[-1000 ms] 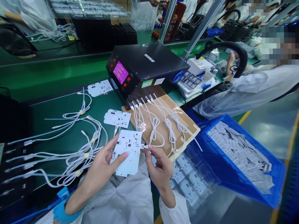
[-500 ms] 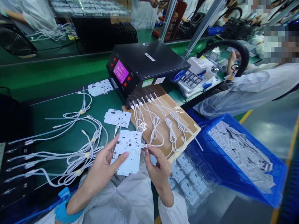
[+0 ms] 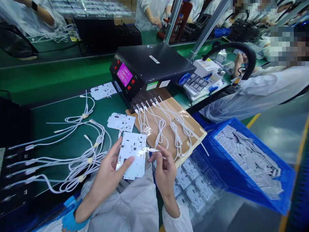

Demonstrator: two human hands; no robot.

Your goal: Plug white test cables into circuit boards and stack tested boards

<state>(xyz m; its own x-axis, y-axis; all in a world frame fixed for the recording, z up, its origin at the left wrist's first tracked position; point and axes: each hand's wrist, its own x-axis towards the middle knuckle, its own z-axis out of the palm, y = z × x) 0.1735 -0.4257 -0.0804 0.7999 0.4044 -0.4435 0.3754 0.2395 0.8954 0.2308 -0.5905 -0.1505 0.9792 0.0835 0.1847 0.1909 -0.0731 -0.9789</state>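
My left hand (image 3: 112, 167) holds a white circuit board (image 3: 134, 151) by its left side, thumb on the face and fingers behind. A white cable's plug (image 3: 152, 150) meets the board's right edge. My right hand (image 3: 165, 167) is closed on that white cable, just behind the plug; the fingers partly hide it. Just beyond, a second white board (image 3: 122, 122) lies on the green bench with a cable plug (image 3: 120, 133) at its near edge. A further board (image 3: 103, 91) rests farther back.
A black test box (image 3: 154, 64) with a lit pink screen stands behind, its white cables (image 3: 177, 135) coiled on cardboard (image 3: 193, 124). More cables (image 3: 90, 161) cover the left bench. At right are a blue bin (image 3: 256, 206) of grey-white pieces and clear trays of boards (image 3: 196, 193). Co-workers sit nearby.
My right hand has shifted slightly right along the cable, baring more of the white plug at the board's edge. The board in my left hand has moved up slightly.
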